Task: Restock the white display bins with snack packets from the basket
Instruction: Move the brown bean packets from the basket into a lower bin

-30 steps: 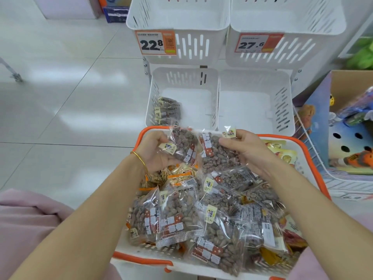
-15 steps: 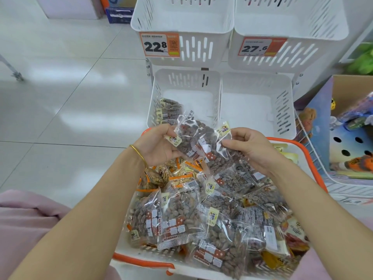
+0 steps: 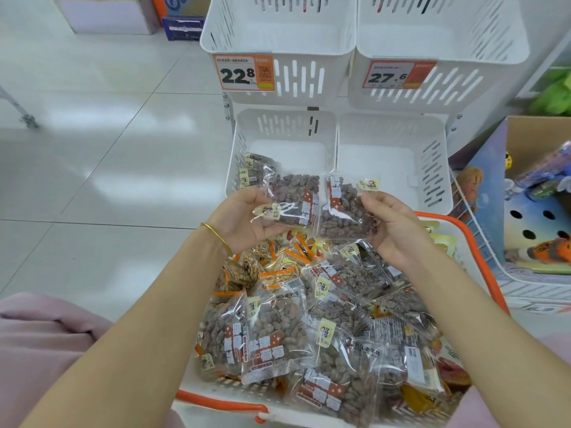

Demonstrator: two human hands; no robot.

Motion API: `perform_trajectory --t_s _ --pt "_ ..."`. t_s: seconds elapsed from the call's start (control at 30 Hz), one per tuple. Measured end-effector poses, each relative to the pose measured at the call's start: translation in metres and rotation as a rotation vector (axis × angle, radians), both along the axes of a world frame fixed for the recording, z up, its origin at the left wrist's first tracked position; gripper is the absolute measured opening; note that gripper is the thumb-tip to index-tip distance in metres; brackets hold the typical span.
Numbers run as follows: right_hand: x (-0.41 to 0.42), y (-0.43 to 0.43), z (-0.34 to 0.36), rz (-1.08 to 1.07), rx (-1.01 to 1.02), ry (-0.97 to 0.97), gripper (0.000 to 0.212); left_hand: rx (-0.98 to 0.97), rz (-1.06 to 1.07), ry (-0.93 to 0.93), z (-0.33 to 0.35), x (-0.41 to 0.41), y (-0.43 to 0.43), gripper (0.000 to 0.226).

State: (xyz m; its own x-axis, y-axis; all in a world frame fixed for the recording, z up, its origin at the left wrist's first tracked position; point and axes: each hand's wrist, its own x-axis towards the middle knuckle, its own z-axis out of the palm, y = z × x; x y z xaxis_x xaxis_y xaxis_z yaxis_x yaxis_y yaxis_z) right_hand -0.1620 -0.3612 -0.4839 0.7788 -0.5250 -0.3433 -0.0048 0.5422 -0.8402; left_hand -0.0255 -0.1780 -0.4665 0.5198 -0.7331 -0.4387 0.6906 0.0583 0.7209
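Clear nut packet (image 3: 293,200) gripped by left hand (image 3: 244,220), second packet (image 3: 343,213) pinched by right hand (image 3: 392,230), both hands over orange-rimmed basket (image 3: 216,403), before lower-left white bin (image 3: 284,126), price tags "22.8" (image 3: 244,74), "27.6" (image 3: 398,76)

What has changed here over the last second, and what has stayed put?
Both hands rose from the orange-rimmed white basket toward the lower left white slotted bin, the left hand gripping one clear packet of brown nuts, the right hand a second clear packet, as before. Nothing was let go. The packets already in that bin and the basket's heap stayed put.
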Motion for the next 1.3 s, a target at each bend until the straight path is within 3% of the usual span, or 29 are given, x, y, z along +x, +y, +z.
perform_trajectory --t_s 0.03,0.13,0.3,0.4,0.53,0.6,0.7,0.87,0.93,1.03,1.17,1.23,1.3 --pt "0.001 0.001 0.000 0.018 -0.016 0.001 0.015 0.002 -0.025 -0.013 0.000 0.001 0.000 0.006" --pt "0.001 0.001 -0.003 0.100 -0.072 0.026 0.015 0.044 -0.138 -0.151 0.002 0.001 -0.003 0.017" --pt "-0.001 -0.001 0.000 0.343 -0.300 0.129 0.016 0.350 0.012 -0.543 0.003 0.003 -0.013 0.031" --pt "-0.001 -0.001 0.004 0.389 -0.486 0.154 0.024 0.466 0.075 -0.768 0.001 0.012 -0.014 0.033" --pt "0.002 0.003 0.014 0.352 -0.614 0.106 0.018 0.492 0.011 -0.960 0.002 0.011 -0.017 0.040" --pt "0.005 0.007 0.017 0.313 -0.691 0.060 0.015 0.467 0.003 -0.937 0.001 0.007 -0.019 0.044" --pt "0.014 0.007 0.014 0.273 -0.772 0.048 0.014 0.403 -0.035 -0.756 0.004 0.002 -0.022 0.040" --pt "0.035 0.006 0.010 0.264 -0.569 -0.020 0.016 0.201 -0.155 -0.585 0.016 0.001 -0.025 0.036" --pt "0.048 0.006 0.010 0.262 -0.542 -0.053 0.018 0.150 -0.218 -0.612 0.016 0.008 -0.022 0.036" --pt "0.073 0.003 0.007 0.249 -0.555 -0.047 0.024 0.225 -0.263 -0.720 0.010 0.024 -0.020 0.041" --pt "0.106 -0.022 0.002 0.452 -0.398 0.071 0.077 0.262 -0.113 -0.802 -0.006 0.059 -0.031 0.041" --pt "0.123 -0.035 0.003 0.588 -0.476 0.129 0.069 0.269 -0.085 -0.845 -0.015 0.081 -0.041 0.041" --pt "0.146 -0.045 -0.001 0.537 -0.625 0.144 0.046 0.241 -0.079 -0.904 -0.026 0.101 -0.055 0.044"
